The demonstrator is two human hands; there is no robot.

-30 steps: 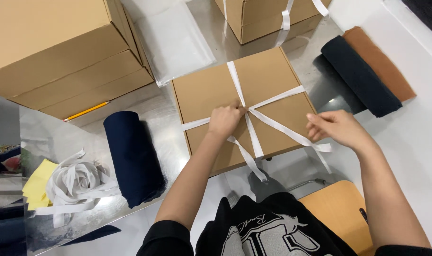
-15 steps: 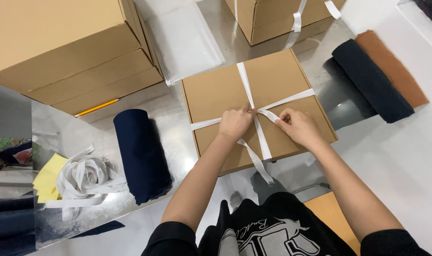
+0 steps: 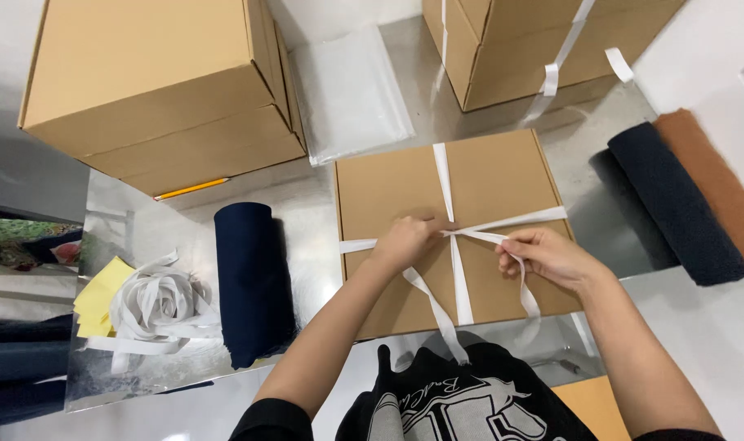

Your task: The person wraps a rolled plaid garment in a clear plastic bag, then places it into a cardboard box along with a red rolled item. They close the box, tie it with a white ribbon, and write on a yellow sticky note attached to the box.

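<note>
A flat brown cardboard box (image 3: 388, 192) lies on the metal table in front of me, crossed by a white ribbon (image 3: 443, 175). My left hand (image 3: 405, 241) pinches the ribbon at the crossing in the middle of the lid. My right hand (image 3: 547, 255) grips a loop of the same ribbon just to the right of the crossing. Two loose ribbon tails hang over the box's near edge toward my black shirt.
A rolled navy cloth (image 3: 251, 282) lies left of the box, with a pile of white ribbon (image 3: 160, 306) and yellow paper (image 3: 98, 294) beyond. Large cardboard boxes (image 3: 155, 90) stand at the back, one tied with ribbon (image 3: 535, 49). Navy (image 3: 674, 204) and brown (image 3: 711, 180) rolls lie right.
My right hand came in from the right to the crossing, then drew back a little to the right with a loop of ribbon. My left hand stayed at the crossing.
</note>
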